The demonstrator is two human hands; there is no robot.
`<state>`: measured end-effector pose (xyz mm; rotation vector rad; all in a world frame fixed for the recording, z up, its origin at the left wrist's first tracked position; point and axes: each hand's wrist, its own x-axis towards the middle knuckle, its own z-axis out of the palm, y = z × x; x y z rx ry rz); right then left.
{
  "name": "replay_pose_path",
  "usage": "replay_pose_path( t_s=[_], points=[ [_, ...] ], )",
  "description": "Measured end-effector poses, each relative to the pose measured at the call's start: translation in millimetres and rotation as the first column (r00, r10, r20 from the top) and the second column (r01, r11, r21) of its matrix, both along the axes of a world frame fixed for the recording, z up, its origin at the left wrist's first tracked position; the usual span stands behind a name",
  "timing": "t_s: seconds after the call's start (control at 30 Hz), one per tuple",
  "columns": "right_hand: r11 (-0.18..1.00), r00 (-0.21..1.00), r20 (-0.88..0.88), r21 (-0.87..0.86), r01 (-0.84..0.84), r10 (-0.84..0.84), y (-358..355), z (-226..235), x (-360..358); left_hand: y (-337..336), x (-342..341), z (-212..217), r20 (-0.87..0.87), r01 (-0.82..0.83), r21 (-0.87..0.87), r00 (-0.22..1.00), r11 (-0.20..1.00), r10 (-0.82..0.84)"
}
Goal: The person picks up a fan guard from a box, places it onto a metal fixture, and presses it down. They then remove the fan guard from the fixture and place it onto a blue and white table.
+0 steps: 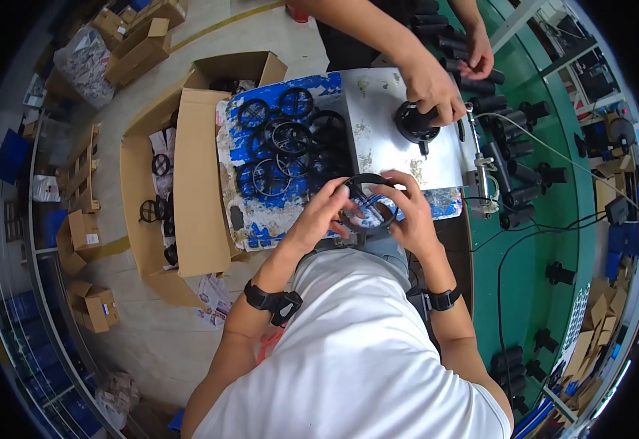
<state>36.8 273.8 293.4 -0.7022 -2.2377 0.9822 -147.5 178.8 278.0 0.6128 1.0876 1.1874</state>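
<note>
Between my hands is a black spoked plastic ring [368,179], held above the near edge of the worktop. My left hand [325,211] grips its left side with thumb and fingers. On its right side my right hand [409,210] is closed round the rim. Several similar black rings [270,186] lie in a loose pile on the scuffed blue board [243,219], to the left and beyond my hands. Farther off to the right, a co-worker's hand [430,89] rests on a round black part [414,123] standing on a metal plate [378,146].
At the left stands an open cardboard box [201,190] with more black rings inside. A metal clamp fixture [486,175] edges the plate on the right. Beyond it, a green bench [495,293] bears several black cylinders [506,161] and loose cables. The co-worker's other hand [479,55] hovers near them.
</note>
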Motion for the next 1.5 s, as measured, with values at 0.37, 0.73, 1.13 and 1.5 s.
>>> replay_pose_path(
  t_s=[0.37,0.73,1.13,1.5],
  points=[
    [0.181,0.812,-0.334,-0.943,-0.281,-0.478,-5.5,-11.3,3.8,24.4,18.7,-4.4,-0.256,-0.075,0.179,0.959,0.981,0.12],
    [0.495,0.912,-0.279,-0.863,-0.1,-0.302,-3.0,-4.6,5.9,38.6,24.6,-0.2,-0.432,0.052,0.301,0.897,0.952,0.088],
    [0.726,0.892,-0.111,-0.628,0.278,-0.438,21.5,-34.8,11.8,82.3,39.6,-1.6,-0.685,0.178,0.338,0.72,0.924,0.112],
    [0.795,0.795,-0.065,0.041,0.606,-0.603,140.7,-54.2,7.0,215.4,46.4,-40.1,-0.943,0.227,0.331,0.095,0.916,0.318]
  ],
)
